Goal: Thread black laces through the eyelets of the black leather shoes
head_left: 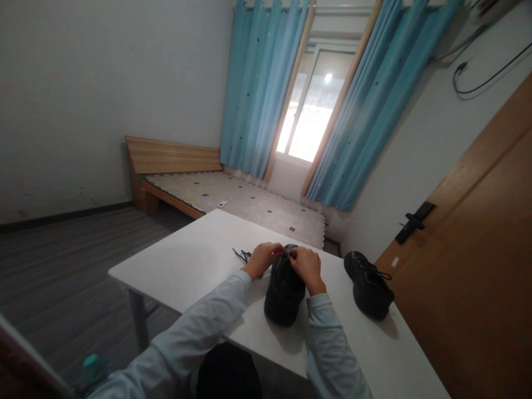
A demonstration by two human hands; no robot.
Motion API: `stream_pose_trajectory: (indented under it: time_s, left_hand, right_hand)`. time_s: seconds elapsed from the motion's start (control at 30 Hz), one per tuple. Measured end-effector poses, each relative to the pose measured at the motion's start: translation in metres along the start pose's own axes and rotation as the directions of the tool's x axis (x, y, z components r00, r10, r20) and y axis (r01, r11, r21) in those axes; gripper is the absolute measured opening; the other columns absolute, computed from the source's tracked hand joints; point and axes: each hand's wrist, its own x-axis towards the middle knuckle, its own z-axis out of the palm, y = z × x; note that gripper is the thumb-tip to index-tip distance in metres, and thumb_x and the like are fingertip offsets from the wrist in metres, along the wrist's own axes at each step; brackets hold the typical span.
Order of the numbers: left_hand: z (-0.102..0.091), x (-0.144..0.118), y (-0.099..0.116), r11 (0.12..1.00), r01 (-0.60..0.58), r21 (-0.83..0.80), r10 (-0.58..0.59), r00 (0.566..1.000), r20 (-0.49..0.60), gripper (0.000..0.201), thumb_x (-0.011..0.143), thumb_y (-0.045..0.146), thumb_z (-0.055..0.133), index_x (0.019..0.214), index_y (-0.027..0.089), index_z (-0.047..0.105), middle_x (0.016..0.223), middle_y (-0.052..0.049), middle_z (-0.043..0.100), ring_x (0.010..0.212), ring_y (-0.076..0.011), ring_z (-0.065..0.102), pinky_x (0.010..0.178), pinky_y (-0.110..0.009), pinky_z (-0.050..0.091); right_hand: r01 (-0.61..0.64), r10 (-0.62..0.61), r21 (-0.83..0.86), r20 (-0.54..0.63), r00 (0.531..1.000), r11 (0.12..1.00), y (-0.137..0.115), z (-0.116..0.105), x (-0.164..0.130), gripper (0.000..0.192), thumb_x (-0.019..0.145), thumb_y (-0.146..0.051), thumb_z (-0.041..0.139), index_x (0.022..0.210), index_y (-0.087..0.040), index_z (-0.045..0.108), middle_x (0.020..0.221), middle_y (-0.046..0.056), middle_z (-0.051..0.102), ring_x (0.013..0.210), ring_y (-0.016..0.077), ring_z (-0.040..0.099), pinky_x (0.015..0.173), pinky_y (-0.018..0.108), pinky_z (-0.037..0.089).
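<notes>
A black shoe (285,296) stands on the white table (178,249) in front of me, its toe pointing away. Over its front part, my left hand (264,258) comes in from the left with fingers bent and tips pinched near the lacing. My right hand (306,266) meets it from the right, fingertips also closed at the lacing. Whatever is between the fingers is too small to make out. Beside my left hand, a dark shoelace (241,256) lies in loose loops on the tabletop. A second black shoe (369,288), with laces in it, sits at the table's right side.
Beyond the table is a bed with a patterned mattress (257,199) and a wooden headboard (174,155); a small white object (223,204) lies on it. A wooden door (469,266) with a black handle is at the right. Blue curtains (266,83) flank the window.
</notes>
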Motion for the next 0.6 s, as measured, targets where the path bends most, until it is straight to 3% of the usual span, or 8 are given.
stream_pose_trajectory:
  time_s: [0.17, 0.3, 0.43, 0.6]
  left_hand:
    - [0.003, 0.001, -0.001, 0.999, -0.024, -0.04, 0.025, 1.0, 0.004, 0.015, 0.082, 0.019, 0.055, 0.09, 0.02, 0.068, 0.085, -0.004, 0.07, 0.08, -0.0162, 0.063, 0.076, -0.026, 0.046]
    - [0.003, 0.001, 0.002, 0.987, -0.034, -0.159, 0.034, 0.999, -0.006, 0.023, 0.085, 0.025, 0.052, 0.102, 0.019, 0.065, 0.098, -0.006, 0.068, 0.088, -0.0161, 0.061, 0.083, -0.028, 0.046]
    - [0.003, 0.003, 0.008, 0.955, -0.025, -0.297, 0.044, 0.997, 0.059, 0.032, 0.09, 0.032, 0.041, 0.11, 0.019, 0.062, 0.111, -0.005, 0.065, 0.103, -0.0163, 0.057, 0.093, -0.03, 0.042]
    - [0.003, 0.005, 0.014, 0.93, 0.043, -0.365, 0.002, 0.993, 0.121, 0.036, 0.091, 0.035, 0.037, 0.104, 0.016, 0.064, 0.107, -0.006, 0.066, 0.099, -0.016, 0.058, 0.091, -0.028, 0.042]
  right_hand:
    - [-0.02, 0.02, 0.001, -0.01, 1.0, 1.0, -0.005, 0.002, -0.002, 0.018, 0.081, -0.026, 0.052, 0.08, -0.024, 0.07, 0.082, 0.009, 0.071, 0.075, 0.0208, 0.064, 0.065, 0.028, 0.039]
    - [-0.043, 0.044, 0.03, -0.041, 0.998, 0.999, -0.006, 0.002, -0.004, 0.017, 0.082, -0.024, 0.05, 0.085, -0.023, 0.067, 0.086, 0.008, 0.07, 0.077, 0.0203, 0.063, 0.065, 0.028, 0.037]
    - [-0.053, 0.067, 0.119, -0.119, 0.991, 0.991, -0.003, 0.004, -0.008, 0.015, 0.084, -0.023, 0.048, 0.086, -0.023, 0.063, 0.088, 0.005, 0.068, 0.077, 0.0187, 0.061, 0.063, 0.027, 0.035]
    - [-0.024, 0.077, 0.239, -0.218, 0.973, 0.971, 0.002, 0.004, -0.011, 0.013, 0.085, -0.023, 0.047, 0.084, -0.022, 0.061, 0.087, 0.004, 0.064, 0.077, 0.0172, 0.058, 0.064, 0.026, 0.036]
